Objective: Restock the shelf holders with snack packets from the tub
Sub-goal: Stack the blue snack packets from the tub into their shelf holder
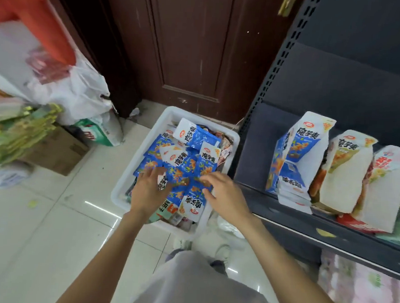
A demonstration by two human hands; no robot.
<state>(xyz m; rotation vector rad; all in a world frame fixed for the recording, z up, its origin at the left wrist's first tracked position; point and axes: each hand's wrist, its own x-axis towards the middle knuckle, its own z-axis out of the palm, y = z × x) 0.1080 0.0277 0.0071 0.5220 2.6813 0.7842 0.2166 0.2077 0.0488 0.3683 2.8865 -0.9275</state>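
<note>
A white plastic tub [145, 145] stands on the floor, heaped with several blue-and-white snack packets [196, 137]. My left hand [148, 190] lies over the near left of the heap, fingers spread and touching packets. My right hand [224, 195] hovers over the near right of the heap, fingers loosely bent, tips at a blue packet [195, 193]; neither hand plainly grips anything. On the dark shelf [253, 145] to the right stand three white paper holders: a blue one [299, 155] with packets inside, a green-printed one [344, 169] and a red-printed one [386, 186].
A brown wooden door [191, 45] rises behind the tub. To the left are a cardboard box [58, 149], stacked green packets [20, 131] and white plastic bags [81, 92]. Glossy floor tiles [48, 235] lie around me. My shoes [222, 251] are just before the tub.
</note>
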